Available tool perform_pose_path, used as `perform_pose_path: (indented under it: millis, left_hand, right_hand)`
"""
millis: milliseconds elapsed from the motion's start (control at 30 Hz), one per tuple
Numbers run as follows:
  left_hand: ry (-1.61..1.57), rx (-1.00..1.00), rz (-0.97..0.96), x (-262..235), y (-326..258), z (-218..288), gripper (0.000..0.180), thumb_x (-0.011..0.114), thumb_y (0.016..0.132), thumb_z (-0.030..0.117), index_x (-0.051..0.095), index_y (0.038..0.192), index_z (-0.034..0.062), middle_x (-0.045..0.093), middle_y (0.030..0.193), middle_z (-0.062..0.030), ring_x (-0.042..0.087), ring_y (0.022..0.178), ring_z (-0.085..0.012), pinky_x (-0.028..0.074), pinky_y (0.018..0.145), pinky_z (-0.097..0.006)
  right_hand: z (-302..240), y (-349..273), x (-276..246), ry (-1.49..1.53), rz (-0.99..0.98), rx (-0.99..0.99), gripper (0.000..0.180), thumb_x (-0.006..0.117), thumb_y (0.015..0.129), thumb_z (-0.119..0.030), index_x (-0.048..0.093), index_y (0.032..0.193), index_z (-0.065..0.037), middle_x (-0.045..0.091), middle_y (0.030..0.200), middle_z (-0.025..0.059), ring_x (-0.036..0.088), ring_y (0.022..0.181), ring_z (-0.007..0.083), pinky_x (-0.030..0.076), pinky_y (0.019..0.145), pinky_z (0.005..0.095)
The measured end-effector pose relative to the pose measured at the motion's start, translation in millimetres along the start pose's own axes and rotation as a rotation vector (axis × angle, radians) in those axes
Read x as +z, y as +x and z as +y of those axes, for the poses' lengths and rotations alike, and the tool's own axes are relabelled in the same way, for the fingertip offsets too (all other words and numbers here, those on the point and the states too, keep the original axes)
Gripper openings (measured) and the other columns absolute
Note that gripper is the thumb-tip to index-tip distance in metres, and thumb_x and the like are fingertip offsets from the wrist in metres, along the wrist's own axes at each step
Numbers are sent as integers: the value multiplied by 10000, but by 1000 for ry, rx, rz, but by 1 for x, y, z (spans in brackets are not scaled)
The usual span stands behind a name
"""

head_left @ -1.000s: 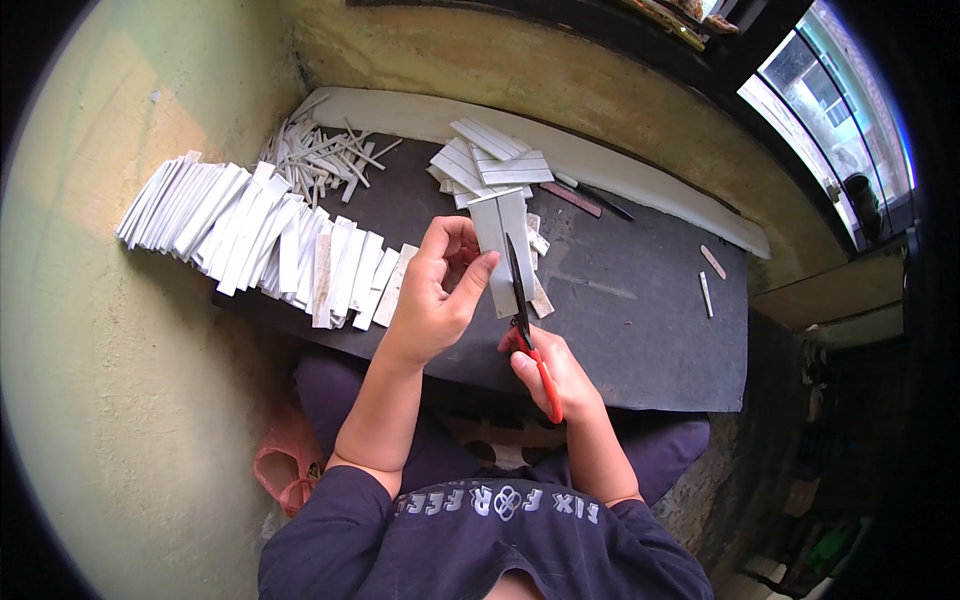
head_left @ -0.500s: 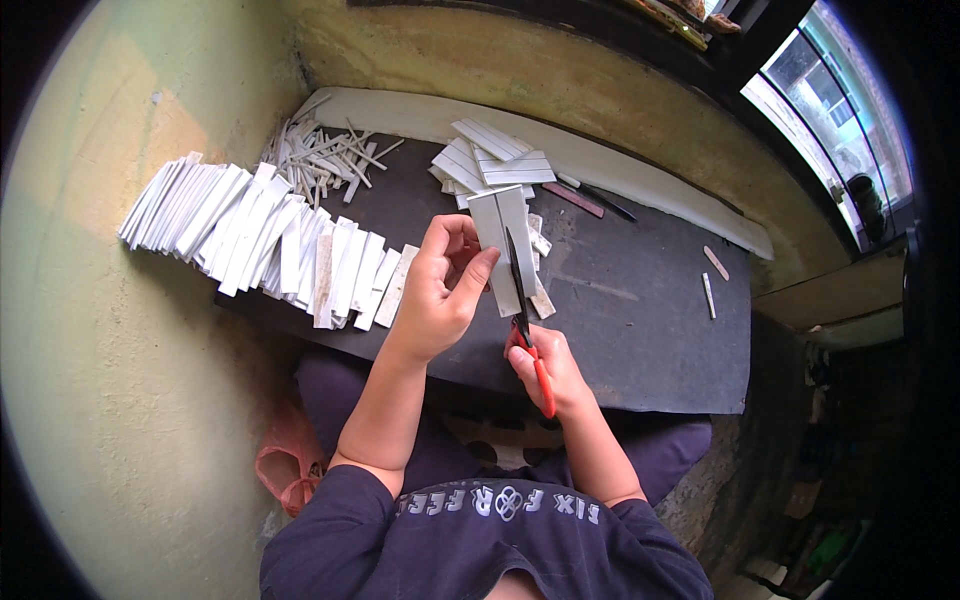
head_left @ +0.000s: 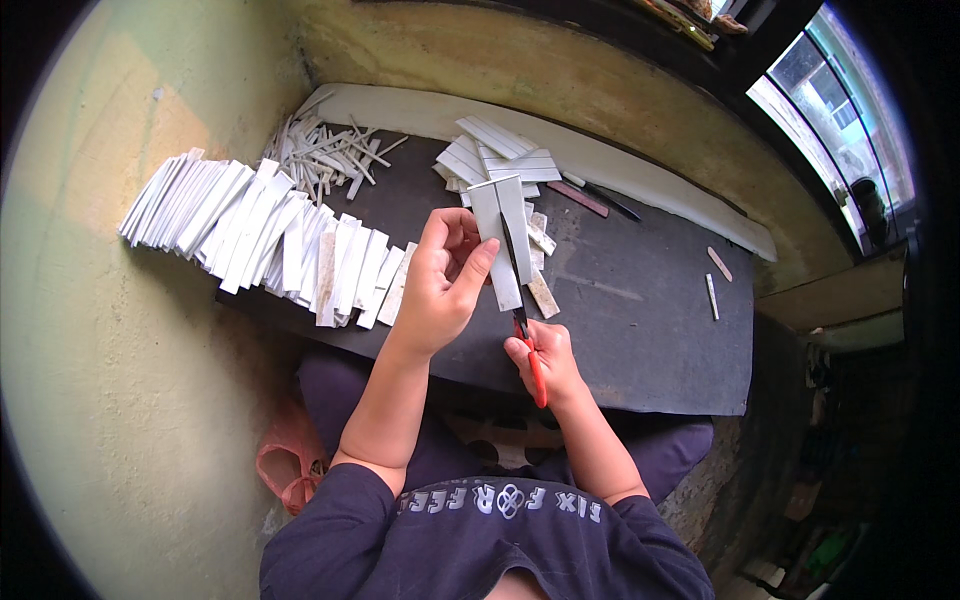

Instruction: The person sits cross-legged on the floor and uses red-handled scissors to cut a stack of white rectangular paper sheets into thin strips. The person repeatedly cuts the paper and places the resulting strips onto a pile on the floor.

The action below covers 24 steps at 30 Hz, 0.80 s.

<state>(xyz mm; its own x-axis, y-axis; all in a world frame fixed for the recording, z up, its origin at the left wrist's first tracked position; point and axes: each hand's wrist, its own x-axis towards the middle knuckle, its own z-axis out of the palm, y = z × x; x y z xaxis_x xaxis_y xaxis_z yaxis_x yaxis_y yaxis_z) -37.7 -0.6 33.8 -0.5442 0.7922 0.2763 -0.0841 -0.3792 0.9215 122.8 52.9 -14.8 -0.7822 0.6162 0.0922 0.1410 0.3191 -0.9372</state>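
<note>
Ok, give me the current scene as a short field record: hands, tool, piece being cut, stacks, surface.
left hand: holds the white strip upright over the board, thumb against it
right hand: grips red-handled scissors
scissors: blade runs up the middle of the strip, splitting it lengthwise
long row: white strips overlapped, left of the hands
thin offcuts: loose pile at far left
small stack: wider strips beyond the hands
board: dark, across the lap
pen: dark, beside the small stack

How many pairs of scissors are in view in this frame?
1: red-handled scissors in the right hand, blades running up the white strip that the left hand holds. Others could lie hidden under the strip piles.
</note>
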Motion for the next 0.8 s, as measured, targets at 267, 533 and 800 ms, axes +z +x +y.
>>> perform_pose_path:
  millis: [267, 533, 800]
  left_hand:
    - [-27, 34, 115, -7, 6, -1, 137, 548, 885, 100, 497, 986, 22, 534, 832, -8, 484, 692, -50, 404, 601, -191]
    - [5, 8, 135, -10, 9, 10, 121, 580, 875, 105, 554, 937, 4, 565, 789, 18, 473, 665, -20, 386, 595, -166]
    - [-12, -34, 9, 1, 2, 5, 117, 592, 858, 96, 567, 941, 17, 562, 760, 29, 478, 648, -20, 386, 581, -166]
  right_hand:
    - [1, 1, 2, -64, 3, -2, 416, 653, 804, -286, 425, 599, -4, 388, 493, 112, 355, 448, 227, 351, 459, 332]
    - [-11, 0, -3, -167, -93, 37, 401, 625, 805, -324, 455, 657, 8, 450, 555, 162, 450, 509, 320, 396, 517, 378]
    - [-19, -8, -10, -87, -116, 117, 365, 553, 828, -340, 481, 780, 15, 523, 661, 209, 530, 641, 392, 427, 604, 414]
